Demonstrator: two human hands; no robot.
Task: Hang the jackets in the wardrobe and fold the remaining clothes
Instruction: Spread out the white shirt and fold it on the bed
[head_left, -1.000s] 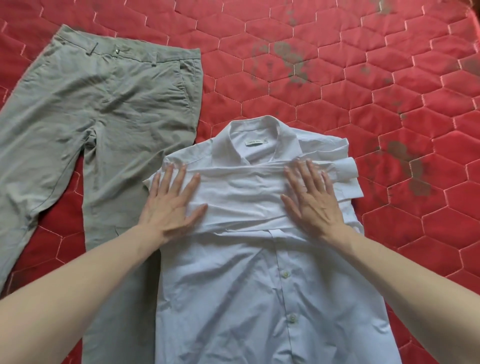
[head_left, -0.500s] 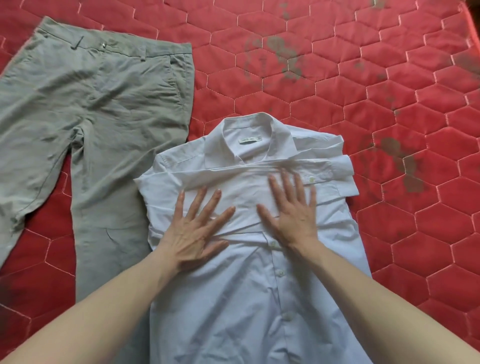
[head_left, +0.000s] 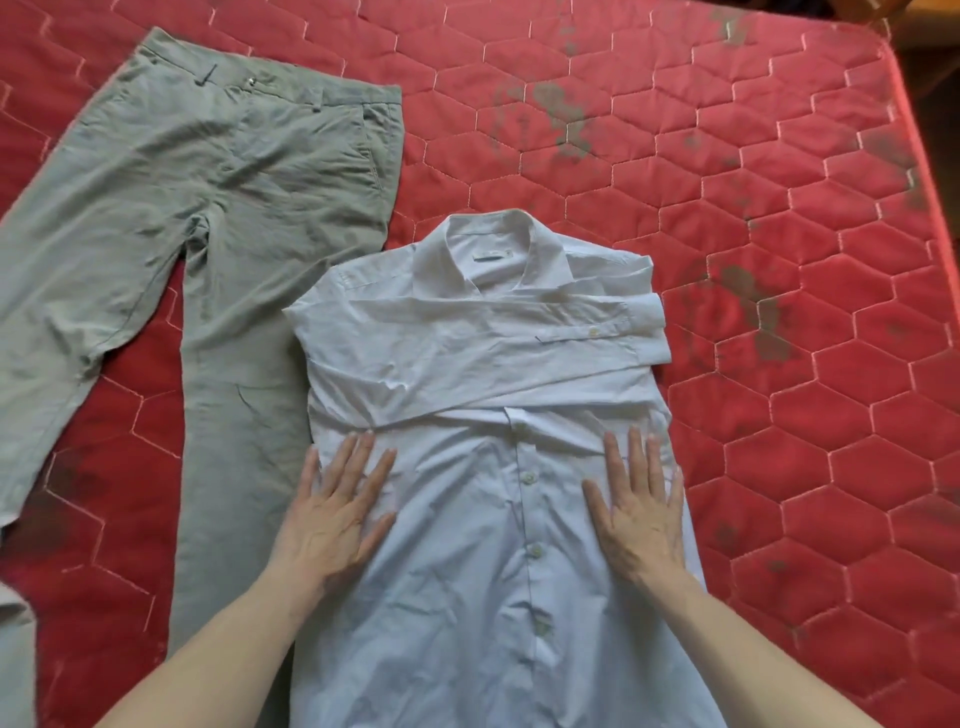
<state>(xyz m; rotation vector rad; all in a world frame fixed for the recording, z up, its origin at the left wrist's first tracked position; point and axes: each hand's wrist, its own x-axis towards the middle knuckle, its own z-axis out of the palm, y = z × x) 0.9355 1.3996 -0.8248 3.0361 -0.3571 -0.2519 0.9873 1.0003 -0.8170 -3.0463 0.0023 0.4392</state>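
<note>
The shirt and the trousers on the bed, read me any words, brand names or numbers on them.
Neck label inside the collar of the white shirt: faint print, too small and blurred to read.
Grey trousers: no text visible.
Red quilted mattress: no text visible.

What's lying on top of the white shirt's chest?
Both folded sleeves cross the white button-up shirt, hiding its upper buttons. Lower down, left hand and right hand press flat.
</note>
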